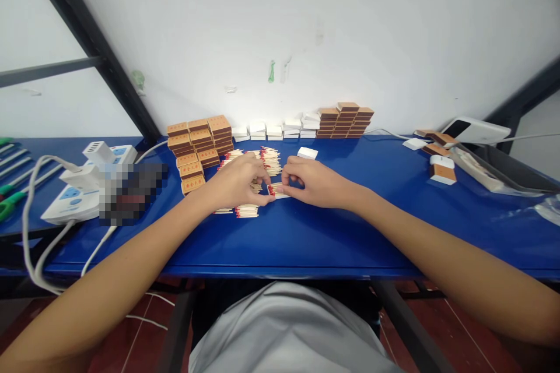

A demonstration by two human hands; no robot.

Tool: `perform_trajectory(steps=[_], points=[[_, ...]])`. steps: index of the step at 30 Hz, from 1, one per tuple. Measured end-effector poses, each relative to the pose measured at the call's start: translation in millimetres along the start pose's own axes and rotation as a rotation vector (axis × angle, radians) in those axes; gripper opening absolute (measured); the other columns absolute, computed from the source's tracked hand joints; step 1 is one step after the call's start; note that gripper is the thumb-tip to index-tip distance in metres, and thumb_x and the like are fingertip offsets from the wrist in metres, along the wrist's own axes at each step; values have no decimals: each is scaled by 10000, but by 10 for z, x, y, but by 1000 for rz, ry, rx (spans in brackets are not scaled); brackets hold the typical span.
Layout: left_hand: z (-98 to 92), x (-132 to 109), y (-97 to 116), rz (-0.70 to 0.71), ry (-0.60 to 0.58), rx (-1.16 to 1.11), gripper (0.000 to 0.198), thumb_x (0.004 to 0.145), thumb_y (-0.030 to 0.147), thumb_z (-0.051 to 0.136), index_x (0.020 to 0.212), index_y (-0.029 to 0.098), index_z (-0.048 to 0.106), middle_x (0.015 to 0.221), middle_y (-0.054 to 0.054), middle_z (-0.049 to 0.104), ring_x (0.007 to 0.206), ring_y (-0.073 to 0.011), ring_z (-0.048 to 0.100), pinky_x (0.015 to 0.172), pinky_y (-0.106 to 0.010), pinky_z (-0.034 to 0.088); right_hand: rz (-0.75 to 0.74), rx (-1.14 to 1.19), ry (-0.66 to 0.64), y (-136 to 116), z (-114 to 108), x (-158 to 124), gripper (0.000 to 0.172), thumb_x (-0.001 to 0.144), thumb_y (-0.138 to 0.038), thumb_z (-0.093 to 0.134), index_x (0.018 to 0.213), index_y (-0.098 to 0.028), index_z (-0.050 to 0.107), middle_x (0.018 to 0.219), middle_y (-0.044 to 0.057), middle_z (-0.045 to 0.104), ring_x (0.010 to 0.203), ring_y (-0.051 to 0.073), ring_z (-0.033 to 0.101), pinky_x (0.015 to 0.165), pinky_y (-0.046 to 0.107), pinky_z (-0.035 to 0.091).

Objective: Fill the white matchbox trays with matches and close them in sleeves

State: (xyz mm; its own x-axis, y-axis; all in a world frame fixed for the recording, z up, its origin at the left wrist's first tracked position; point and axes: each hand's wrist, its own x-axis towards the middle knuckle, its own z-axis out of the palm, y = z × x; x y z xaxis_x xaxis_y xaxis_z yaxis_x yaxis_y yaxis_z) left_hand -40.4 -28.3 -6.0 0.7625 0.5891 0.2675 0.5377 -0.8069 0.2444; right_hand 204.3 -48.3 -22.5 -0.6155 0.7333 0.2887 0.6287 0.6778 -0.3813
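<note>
My left hand (238, 180) and my right hand (312, 182) meet over the middle of the blue table (306, 233). Between their fingertips lies a small white matchbox tray (277, 190) with red-tipped matches in it. My right hand's fingers curl round the tray's right end. My left hand's fingers are pinched together at its left end, on matches. A loose heap of red-tipped matches (269, 158) lies just behind my hands, and a small bundle of matches (247, 210) lies in front of my left hand.
Orange matchbox sleeves are stacked at left (199, 143) and at the back (345, 119). White inner trays (275, 130) line the wall, one tray (307, 153) lying apart. Power strips with cables (83, 183) sit at left; more boxes (441, 172) and a white device (475, 130) at right.
</note>
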Motion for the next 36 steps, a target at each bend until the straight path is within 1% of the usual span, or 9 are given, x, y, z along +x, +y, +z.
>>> perform_trajectory(steps=[11, 15, 18, 20, 23, 25, 29, 33, 36], points=[[1, 2, -4, 20, 11, 3, 224, 801, 378, 865, 903, 192, 791, 832, -36, 702, 882, -227, 571, 827, -361, 442, 46, 6, 49, 2, 35, 50, 116, 974, -304, 685, 932, -199, 660, 921, 35, 610, 789, 174, 545, 692, 294, 376], [-9, 7, 9, 14, -3, 26, 260, 811, 410, 864, 926, 186, 801, 839, -43, 706, 882, -235, 567, 832, -374, 441, 52, -29, 75, 65, -57, 60, 137, 974, -319, 678, 910, -198, 673, 902, 39, 611, 778, 178, 553, 697, 300, 389], [-9, 5, 19, 7, -13, 30, 259, 821, 443, 857, 895, 200, 809, 838, -53, 701, 913, -252, 563, 830, -380, 443, 87, -110, 195, 256, -190, 48, 174, 1000, -339, 625, 920, -198, 687, 877, 53, 624, 778, 198, 571, 726, 326, 409], [-8, 3, 28, 3, -17, 30, 254, 836, 454, 844, 869, 204, 810, 847, -60, 701, 935, -261, 568, 838, -384, 447, 132, -179, 255, 447, -260, 32, 170, 989, -341, 623, 979, -193, 705, 934, 80, 650, 829, 226, 602, 767, 351, 435], [-14, -2, 42, 3, -14, 43, 254, 846, 450, 836, 873, 198, 813, 848, -64, 696, 943, -263, 582, 872, -396, 452, 180, -269, 287, 725, -309, 7, 205, 975, -369, 635, 1029, -187, 711, 1019, 123, 676, 969, 283, 632, 870, 400, 474], [-25, -7, 50, 1, -20, 39, 239, 850, 431, 832, 879, 195, 812, 847, -62, 695, 937, -259, 586, 884, -394, 457, 220, -321, 282, 847, -329, -1, 205, 965, -373, 640, 1010, -186, 713, 1024, 133, 683, 1004, 301, 633, 885, 414, 478], [-39, -22, 51, -18, -21, 37, 220, 849, 413, 824, 869, 195, 801, 873, -61, 705, 937, -257, 603, 904, -396, 469, 333, -364, 284, 946, -447, -8, 210, 970, -358, 601, 934, -186, 717, 959, 115, 694, 888, 267, 646, 759, 376, 455], [-22, -31, 28, -27, 1, 30, 220, 843, 411, 824, 902, 201, 798, 878, -49, 703, 939, -250, 613, 974, -415, 475, 428, -331, 356, 1047, -693, -59, 190, 937, -345, 611, 840, -207, 698, 846, 76, 721, 774, 233, 636, 676, 348, 416], [-4, -31, 11, -39, -2, 36, 220, 835, 410, 825, 893, 198, 803, 861, -57, 691, 953, -261, 601, 906, -395, 489, 499, -309, 442, 1186, -884, -100, 182, 920, -346, 617, 832, -211, 701, 788, 62, 714, 724, 221, 622, 667, 341, 416]])
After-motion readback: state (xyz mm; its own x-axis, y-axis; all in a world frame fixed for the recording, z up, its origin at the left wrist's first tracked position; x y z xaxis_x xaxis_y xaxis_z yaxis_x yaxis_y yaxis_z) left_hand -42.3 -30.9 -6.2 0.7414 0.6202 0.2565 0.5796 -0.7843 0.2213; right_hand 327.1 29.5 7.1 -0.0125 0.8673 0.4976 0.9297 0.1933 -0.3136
